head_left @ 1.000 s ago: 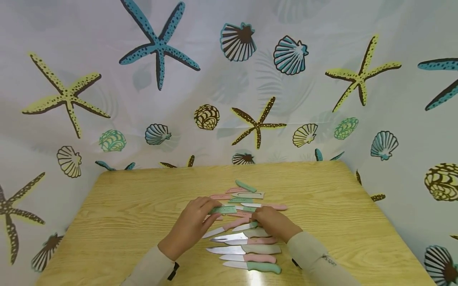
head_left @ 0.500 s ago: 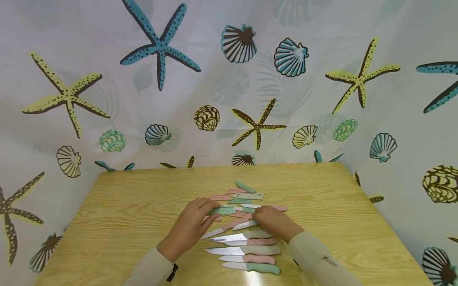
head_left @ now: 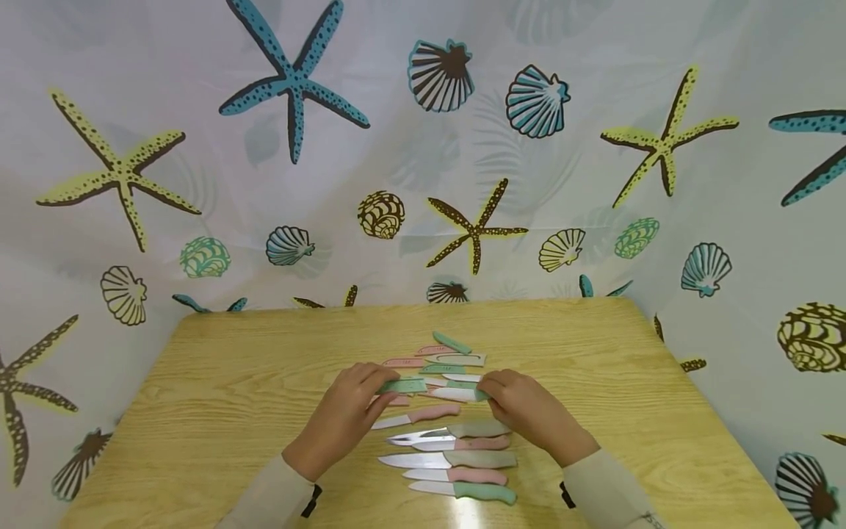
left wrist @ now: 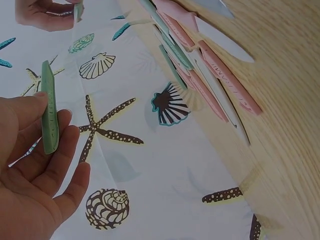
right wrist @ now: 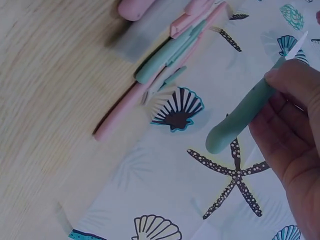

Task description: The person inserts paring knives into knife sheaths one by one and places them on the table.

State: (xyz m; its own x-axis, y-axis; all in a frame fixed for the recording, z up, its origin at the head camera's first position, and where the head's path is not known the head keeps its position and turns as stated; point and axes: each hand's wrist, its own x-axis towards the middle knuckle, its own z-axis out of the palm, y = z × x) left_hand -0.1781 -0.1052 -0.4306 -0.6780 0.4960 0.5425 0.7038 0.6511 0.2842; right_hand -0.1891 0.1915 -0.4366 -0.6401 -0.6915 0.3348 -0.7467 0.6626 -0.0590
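My left hand (head_left: 344, 415) pinches a green knife sheath (left wrist: 50, 112) between thumb and fingers, raised above the table. My right hand (head_left: 535, 415) grips a small green-handled knife (right wrist: 242, 117), its pale blade (head_left: 454, 394) pointing left toward the sheath. Sheath and blade tip are apart. Below them lies a pink-handled knife (head_left: 434, 414), set at a slant. Nearer the front are several more knives in a row, among them a large cream-handled knife (head_left: 479, 460) and another green-handled knife (head_left: 485, 493), blades to the left.
Behind the hands lie pink sheaths (left wrist: 230, 77), a cream sheath (head_left: 456, 360), a green sheath (head_left: 443, 369) and a small green piece (head_left: 452, 342). The wooden table (head_left: 251, 353) meets a shell-and-starfish patterned cloth (head_left: 396, 147) at its back and sides.
My right hand has lifted the small green-handled knife from among the others and moved right and slightly away. My left hand, holding the green sheath, has shifted a little left.
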